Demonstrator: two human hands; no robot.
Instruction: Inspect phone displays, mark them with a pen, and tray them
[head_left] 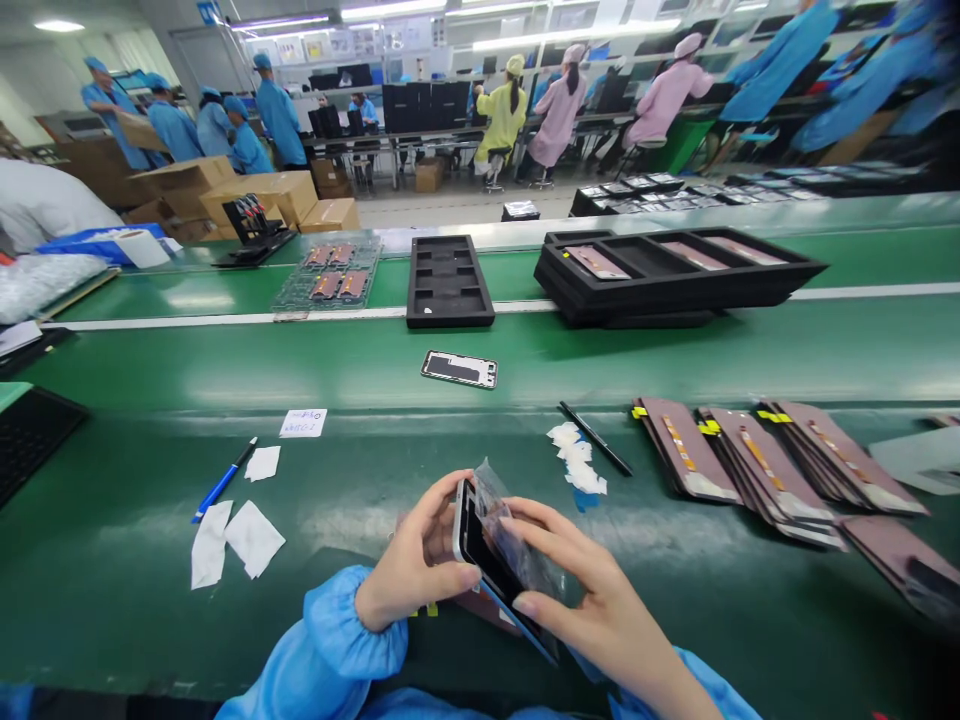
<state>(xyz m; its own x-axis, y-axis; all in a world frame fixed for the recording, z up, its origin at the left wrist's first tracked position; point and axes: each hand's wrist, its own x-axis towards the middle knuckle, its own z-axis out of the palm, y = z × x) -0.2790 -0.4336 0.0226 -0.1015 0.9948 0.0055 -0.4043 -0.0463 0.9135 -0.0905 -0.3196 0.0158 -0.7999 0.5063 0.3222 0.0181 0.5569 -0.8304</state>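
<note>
Left hand [409,565] curls round phone [484,562] — right hand [600,600], seemingly, pinches film [493,502].

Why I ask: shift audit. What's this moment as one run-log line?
left hand: holding phone; right hand: holding clear film at phone; blue pen: on green bench, left of hands

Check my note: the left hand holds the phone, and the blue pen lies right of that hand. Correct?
No, the side is wrong: the head view shows the blue pen lying left of the left hand, which does hold the phone.
</note>
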